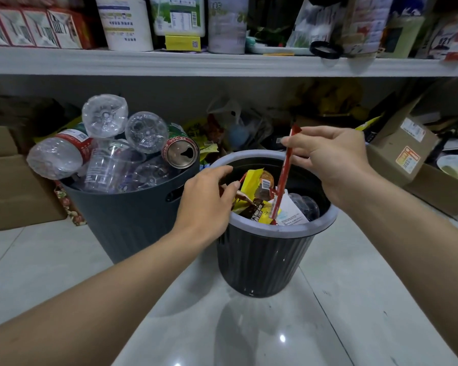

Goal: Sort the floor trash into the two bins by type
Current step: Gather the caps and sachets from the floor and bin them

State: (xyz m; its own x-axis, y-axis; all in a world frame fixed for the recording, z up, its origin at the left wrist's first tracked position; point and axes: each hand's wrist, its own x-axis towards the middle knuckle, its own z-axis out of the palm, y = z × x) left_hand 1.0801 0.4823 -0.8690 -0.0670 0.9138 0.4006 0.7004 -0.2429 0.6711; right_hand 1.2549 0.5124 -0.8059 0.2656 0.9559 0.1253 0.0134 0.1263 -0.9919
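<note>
Centre left: large bin [132,215] heaped with bottles [56,157] and cans [180,154]. Centre: left hand [209,199], fingers curled, rests on wrappers [257,180] in the small bin [262,260]; grip cannot be confirmed. Right: right hand [328,159] pinches a red stick wrapper [283,175] above that bin. Sorting judged nearly complete; this wrapper outstanding.
</note>
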